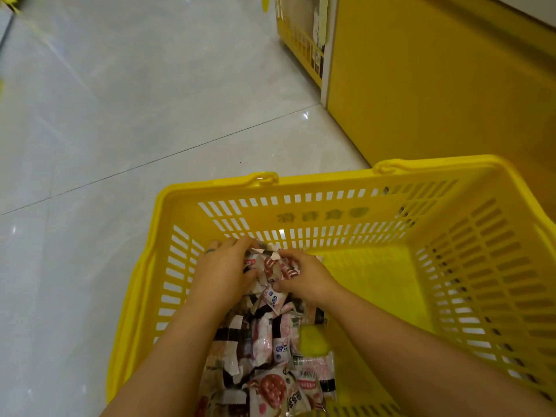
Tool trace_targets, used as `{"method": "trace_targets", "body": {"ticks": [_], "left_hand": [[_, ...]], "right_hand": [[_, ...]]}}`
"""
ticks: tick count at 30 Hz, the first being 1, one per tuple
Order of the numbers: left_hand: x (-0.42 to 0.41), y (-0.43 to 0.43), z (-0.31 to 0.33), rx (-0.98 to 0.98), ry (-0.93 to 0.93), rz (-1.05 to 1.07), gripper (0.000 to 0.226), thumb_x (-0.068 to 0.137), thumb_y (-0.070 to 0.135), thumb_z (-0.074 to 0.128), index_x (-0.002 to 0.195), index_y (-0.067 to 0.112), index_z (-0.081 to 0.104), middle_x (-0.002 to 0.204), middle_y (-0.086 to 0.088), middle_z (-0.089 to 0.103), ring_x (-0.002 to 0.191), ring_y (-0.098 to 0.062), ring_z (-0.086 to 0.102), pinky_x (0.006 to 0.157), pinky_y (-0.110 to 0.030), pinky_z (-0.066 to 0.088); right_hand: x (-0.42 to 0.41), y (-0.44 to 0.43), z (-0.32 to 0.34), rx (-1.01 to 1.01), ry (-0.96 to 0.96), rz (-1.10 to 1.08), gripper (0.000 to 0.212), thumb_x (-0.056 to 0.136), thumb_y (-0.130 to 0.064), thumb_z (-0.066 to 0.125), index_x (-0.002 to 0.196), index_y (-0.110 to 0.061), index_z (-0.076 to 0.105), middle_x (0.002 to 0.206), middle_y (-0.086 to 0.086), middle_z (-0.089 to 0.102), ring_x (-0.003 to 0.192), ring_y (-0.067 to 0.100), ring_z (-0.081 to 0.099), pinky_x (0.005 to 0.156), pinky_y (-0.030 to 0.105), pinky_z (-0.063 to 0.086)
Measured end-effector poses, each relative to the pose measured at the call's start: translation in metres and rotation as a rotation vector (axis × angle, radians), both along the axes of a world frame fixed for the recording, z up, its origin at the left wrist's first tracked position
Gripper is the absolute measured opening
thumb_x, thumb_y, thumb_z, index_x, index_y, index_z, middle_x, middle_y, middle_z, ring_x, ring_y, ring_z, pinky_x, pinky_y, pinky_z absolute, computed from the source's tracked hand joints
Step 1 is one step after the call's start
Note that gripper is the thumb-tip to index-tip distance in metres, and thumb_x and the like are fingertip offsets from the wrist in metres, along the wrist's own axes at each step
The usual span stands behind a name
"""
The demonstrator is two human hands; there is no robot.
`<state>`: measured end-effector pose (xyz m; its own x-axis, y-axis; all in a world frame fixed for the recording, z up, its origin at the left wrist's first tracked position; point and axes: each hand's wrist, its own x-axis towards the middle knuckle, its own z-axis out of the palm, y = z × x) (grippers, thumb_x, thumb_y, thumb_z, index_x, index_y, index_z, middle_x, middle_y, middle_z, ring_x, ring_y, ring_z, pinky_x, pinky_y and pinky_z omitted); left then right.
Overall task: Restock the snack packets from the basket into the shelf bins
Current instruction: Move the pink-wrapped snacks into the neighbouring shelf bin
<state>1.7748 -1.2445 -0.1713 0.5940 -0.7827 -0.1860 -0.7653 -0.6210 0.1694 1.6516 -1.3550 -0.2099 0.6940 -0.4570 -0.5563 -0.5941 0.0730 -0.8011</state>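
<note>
A yellow slotted plastic basket [451, 266] stands on the floor below me. Several small pink, white and black snack packets [270, 350] lie heaped along its left side. Both my hands are inside the basket at the far end of the heap. My left hand [222, 269] curls its fingers round a bunch of packets from the left. My right hand [304, 275] grips the same bunch [270, 266] from the right, thumb against a packet. The basket's right half shows bare yellow floor.
Glossy pale floor tiles [120, 130] spread to the left and ahead. A tall yellow cabinet side [436, 79] rises at the right, just beyond the basket. Past it, a low yellow slatted shelf bin [301, 46] holds some goods at floor level.
</note>
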Motion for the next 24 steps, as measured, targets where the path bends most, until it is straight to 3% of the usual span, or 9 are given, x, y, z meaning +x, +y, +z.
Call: {"method": "trace_targets", "body": {"ticks": [5, 6, 9, 13, 14, 17, 21, 24], "left_hand": [[-0.003, -0.005, 0.009, -0.047, 0.03, -0.082, 0.041, 0.085, 0.043, 0.065, 0.122, 0.036, 0.05, 0.121, 0.009, 0.056, 0.118, -0.018, 0.049, 0.109, -0.041, 0.025], [-0.007, -0.008, 0.011, -0.083, 0.058, -0.104, 0.039, 0.085, 0.041, 0.066, 0.12, 0.035, 0.052, 0.12, 0.009, 0.056, 0.115, -0.018, 0.05, 0.106, -0.039, 0.028], [-0.022, -0.025, 0.019, -0.197, 0.17, -0.126, 0.03, 0.086, 0.037, 0.065, 0.114, 0.031, 0.056, 0.111, 0.008, 0.055, 0.099, -0.015, 0.054, 0.077, -0.028, 0.042], [-0.055, -0.049, 0.016, -0.295, 0.356, -0.113, 0.022, 0.088, 0.037, 0.064, 0.108, 0.03, 0.057, 0.1, 0.013, 0.057, 0.087, -0.006, 0.054, 0.07, -0.026, 0.045], [-0.064, -0.054, 0.012, -0.321, 0.445, -0.062, 0.017, 0.088, 0.037, 0.064, 0.101, 0.031, 0.057, 0.093, 0.015, 0.057, 0.082, -0.002, 0.054, 0.064, -0.021, 0.042], [-0.092, -0.064, -0.009, -0.254, 0.67, 0.091, 0.012, 0.089, 0.037, 0.063, 0.094, 0.028, 0.055, 0.082, 0.014, 0.058, 0.071, 0.003, 0.053, 0.052, -0.011, 0.033], [-0.115, -0.056, -0.037, -0.043, 0.777, 0.161, 0.032, 0.091, 0.033, 0.063, 0.118, 0.018, 0.056, 0.108, 0.001, 0.066, 0.09, -0.012, 0.06, 0.073, -0.025, 0.048], [-0.113, -0.052, -0.044, 0.0, 0.721, 0.206, 0.032, 0.091, 0.034, 0.062, 0.117, 0.016, 0.055, 0.111, -0.003, 0.067, 0.093, -0.017, 0.062, 0.076, -0.029, 0.05]], "right_hand": [[-0.018, -0.02, 0.013, -0.017, 0.012, -0.011, 0.066, 0.068, -0.006, 0.083, 0.126, -0.023, 0.056, 0.123, 0.001, 0.058, 0.103, 0.021, 0.063, 0.088, 0.037, 0.055], [-0.024, -0.028, 0.017, -0.009, 0.012, -0.019, 0.063, 0.067, -0.004, 0.083, 0.122, -0.024, 0.057, 0.12, 0.001, 0.059, 0.102, 0.021, 0.063, 0.088, 0.039, 0.055], [-0.053, -0.057, 0.027, 0.012, 0.027, -0.057, 0.059, 0.067, 0.005, 0.08, 0.115, -0.022, 0.058, 0.117, 0.008, 0.064, 0.101, 0.026, 0.065, 0.09, 0.042, 0.054], [-0.101, -0.087, 0.032, 0.106, 0.074, -0.255, 0.057, 0.074, 0.013, 0.071, 0.124, -0.011, 0.055, 0.104, 0.006, 0.065, 0.08, 0.016, 0.063, 0.058, 0.016, 0.053], [-0.112, -0.09, 0.031, 0.115, 0.095, -0.291, 0.057, 0.076, 0.013, 0.069, 0.126, -0.008, 0.053, 0.109, 0.011, 0.064, 0.084, 0.019, 0.063, 0.059, 0.017, 0.052], [-0.138, -0.091, 0.024, 0.111, 0.194, -0.34, 0.06, 0.078, 0.015, 0.067, 0.132, -0.002, 0.048, 0.125, 0.024, 0.058, 0.106, 0.035, 0.061, 0.083, 0.036, 0.052], [-0.152, -0.082, 0.018, 0.029, 0.326, -0.201, 0.064, 0.081, 0.009, 0.067, 0.138, -0.003, 0.041, 0.131, 0.021, 0.053, 0.111, 0.031, 0.058, 0.089, 0.034, 0.052], [-0.151, -0.081, 0.02, -0.038, 0.402, -0.058, 0.069, 0.082, 0.002, 0.07, 0.142, -0.01, 0.038, 0.138, 0.015, 0.05, 0.12, 0.029, 0.054, 0.101, 0.037, 0.046]]}}
